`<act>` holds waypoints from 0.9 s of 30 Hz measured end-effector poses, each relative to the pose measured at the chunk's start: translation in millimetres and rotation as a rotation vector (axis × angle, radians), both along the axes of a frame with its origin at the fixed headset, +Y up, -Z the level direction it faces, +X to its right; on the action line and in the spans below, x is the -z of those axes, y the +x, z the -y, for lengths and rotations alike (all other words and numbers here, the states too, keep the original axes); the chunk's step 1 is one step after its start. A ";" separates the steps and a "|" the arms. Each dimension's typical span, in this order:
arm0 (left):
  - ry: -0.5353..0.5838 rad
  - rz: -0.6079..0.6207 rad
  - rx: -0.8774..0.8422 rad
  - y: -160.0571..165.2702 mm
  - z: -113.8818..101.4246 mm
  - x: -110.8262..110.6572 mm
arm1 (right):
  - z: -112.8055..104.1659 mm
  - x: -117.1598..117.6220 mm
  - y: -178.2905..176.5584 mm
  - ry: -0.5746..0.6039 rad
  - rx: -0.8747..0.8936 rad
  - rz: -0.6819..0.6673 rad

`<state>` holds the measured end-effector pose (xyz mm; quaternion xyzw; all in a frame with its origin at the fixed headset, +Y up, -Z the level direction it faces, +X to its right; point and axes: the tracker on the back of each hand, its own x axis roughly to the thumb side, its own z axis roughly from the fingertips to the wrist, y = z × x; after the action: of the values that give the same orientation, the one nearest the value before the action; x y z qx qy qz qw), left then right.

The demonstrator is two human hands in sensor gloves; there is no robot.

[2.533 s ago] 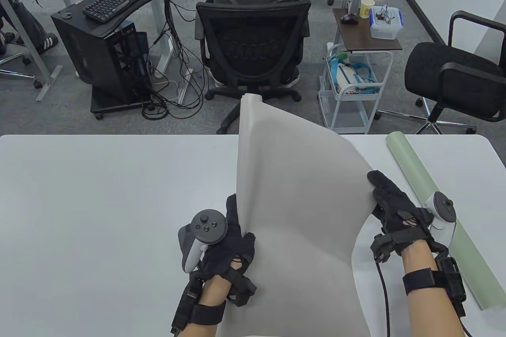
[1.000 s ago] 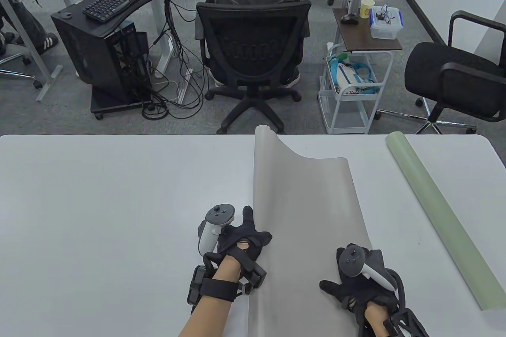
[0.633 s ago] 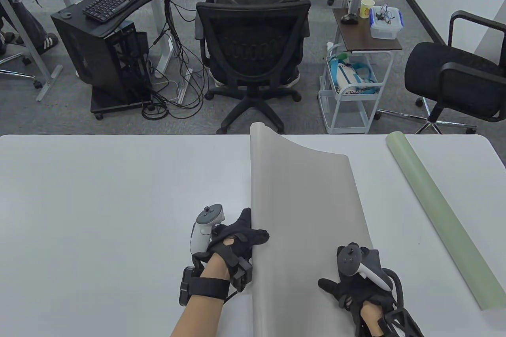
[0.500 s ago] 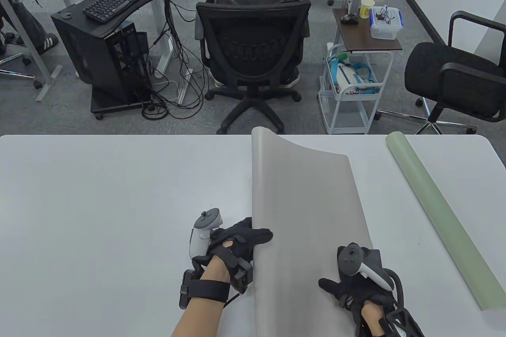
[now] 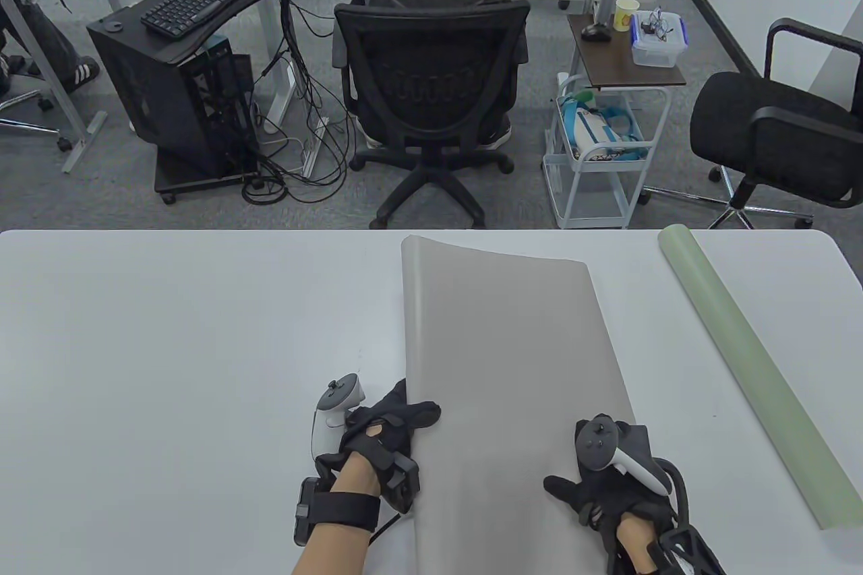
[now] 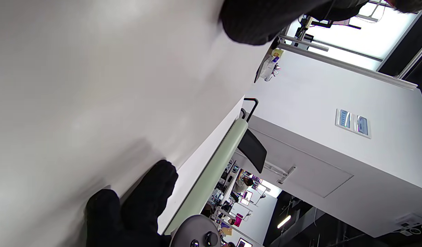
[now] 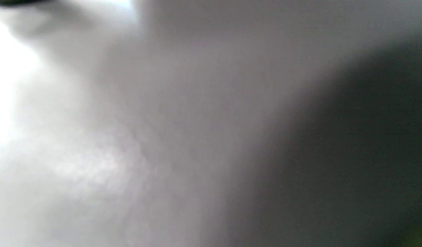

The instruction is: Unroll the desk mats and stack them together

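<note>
White tabletop point(image 5: 168, 332) carries a grey desk mat point(image 5: 512, 386), nearly flat at centre. Left hand point(image 5: 388, 430) grips its left edge; right hand point(image 5: 607, 474) presses flat on its right edge. Rolled green mat point(image 5: 748, 366) lies far right.

Plain grey mat point(image 5: 512, 386), pale green roll point(image 5: 748, 373).

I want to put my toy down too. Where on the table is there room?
The table's left half, left of the grey mat, looks bare. A narrower strip lies between that mat and the green roll. Crowded: the near middle, around both hands.
</note>
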<state>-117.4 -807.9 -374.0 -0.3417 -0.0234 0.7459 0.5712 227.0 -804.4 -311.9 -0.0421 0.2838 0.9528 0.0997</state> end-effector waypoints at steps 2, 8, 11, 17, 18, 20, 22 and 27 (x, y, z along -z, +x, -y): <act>-0.006 0.004 -0.035 -1.7 0.5 1.1 | 0.1 0.3 1.0 -0.002 0.012 0.003; -0.020 -0.047 -0.068 -17.6 -2.8 0.4 | 0.2 0.1 2.8 0.008 0.028 0.008; -0.052 -0.073 -0.052 -22.8 -0.4 1.7 | 0.7 0.2 1.8 0.011 0.018 0.012; -0.051 0.001 -0.094 -13.1 0.7 5.0 | 0.8 0.1 1.7 0.011 0.004 0.009; -0.039 0.010 -0.099 -11.9 -0.8 5.3 | 0.8 0.1 1.6 0.009 0.002 0.009; -0.031 0.045 -0.175 -9.8 -1.8 6.0 | 0.8 0.0 1.8 0.010 0.002 0.009; 0.009 0.032 -0.140 -13.0 -4.3 8.5 | 0.9 0.0 1.7 0.016 -0.002 0.007; 0.025 0.013 -0.090 -19.6 -8.4 7.8 | 1.0 0.2 1.8 0.018 0.001 0.007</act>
<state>-137.0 -799.5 -381.8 -0.3379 -0.0519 0.7683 0.5411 228.8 -805.5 -312.1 -0.0447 0.2750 0.9550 0.1015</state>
